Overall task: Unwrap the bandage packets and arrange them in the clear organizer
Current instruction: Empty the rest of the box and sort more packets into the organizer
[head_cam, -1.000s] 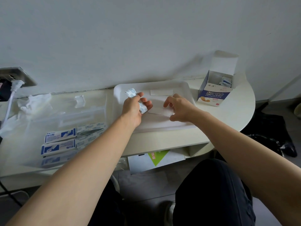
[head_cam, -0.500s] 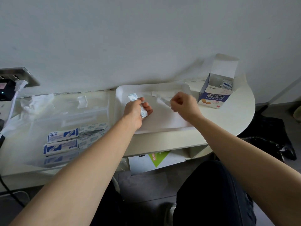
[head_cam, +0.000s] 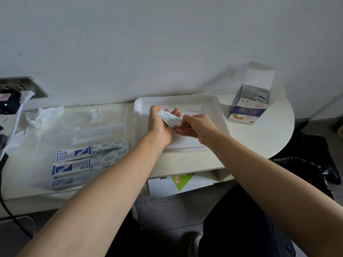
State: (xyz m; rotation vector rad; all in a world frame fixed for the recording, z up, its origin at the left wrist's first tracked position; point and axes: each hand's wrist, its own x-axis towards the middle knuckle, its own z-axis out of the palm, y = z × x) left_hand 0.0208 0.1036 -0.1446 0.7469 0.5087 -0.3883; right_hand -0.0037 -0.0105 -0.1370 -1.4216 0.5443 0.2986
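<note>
Bandage packets point(head_cam: 169, 118), a small bundle of them, sit in my left hand point(head_cam: 157, 127), fingers curled round them, above the white tray point(head_cam: 215, 108). My right hand point(head_cam: 198, 127) pinches the right end of the bundle between thumb and forefinger, its other fingers stretched out underneath. On the table point(head_cam: 269, 138) to the left lies the clear organizer point(head_cam: 78, 130), with wrapped bandages point(head_cam: 72, 162) in blue-and-white paper lined up in its near part. An open bandage box point(head_cam: 246, 110) stands at the right, just beside the tray, with more packets showing inside.
</note>
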